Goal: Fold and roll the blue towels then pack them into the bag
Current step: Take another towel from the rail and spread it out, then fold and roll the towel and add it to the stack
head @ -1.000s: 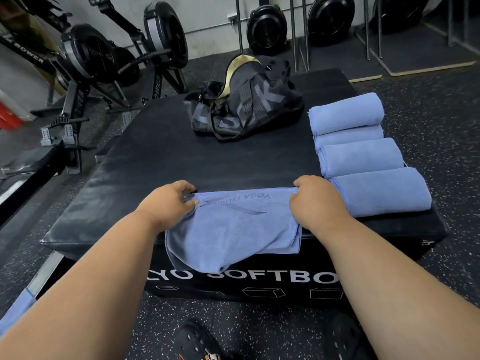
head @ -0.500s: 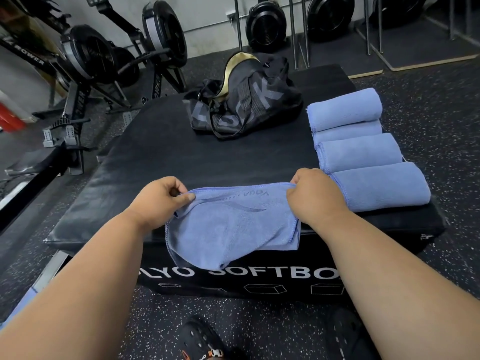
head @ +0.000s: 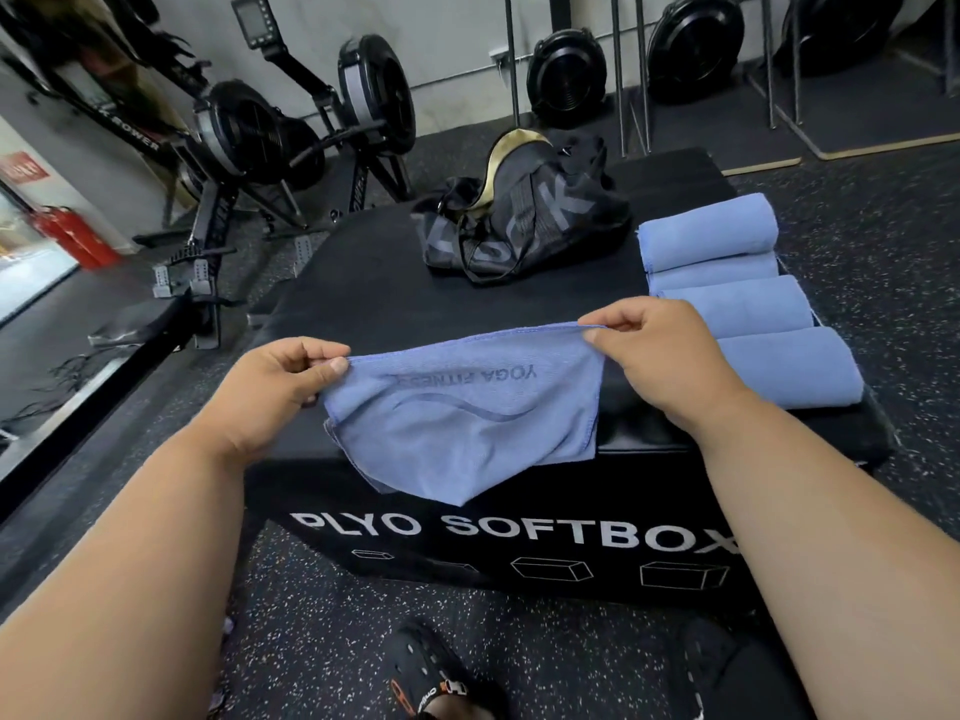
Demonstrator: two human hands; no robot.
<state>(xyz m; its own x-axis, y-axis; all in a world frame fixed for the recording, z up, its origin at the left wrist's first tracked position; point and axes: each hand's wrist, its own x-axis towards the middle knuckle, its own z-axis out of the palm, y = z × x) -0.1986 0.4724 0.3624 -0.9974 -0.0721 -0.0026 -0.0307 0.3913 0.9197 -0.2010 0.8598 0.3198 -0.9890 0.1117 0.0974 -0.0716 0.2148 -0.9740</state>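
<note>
Nearest the camera, left hand [head: 283, 379] and right hand [head: 657, 350] each pinch a top corner of the blue towel [head: 467, 423], lifted over the plyo box [head: 519, 543] front edge, long axis left-right. Folding step; next likely lay flat, roll. Beyond: four rolled towels [head: 737, 314], bag [head: 519, 220].
</note>
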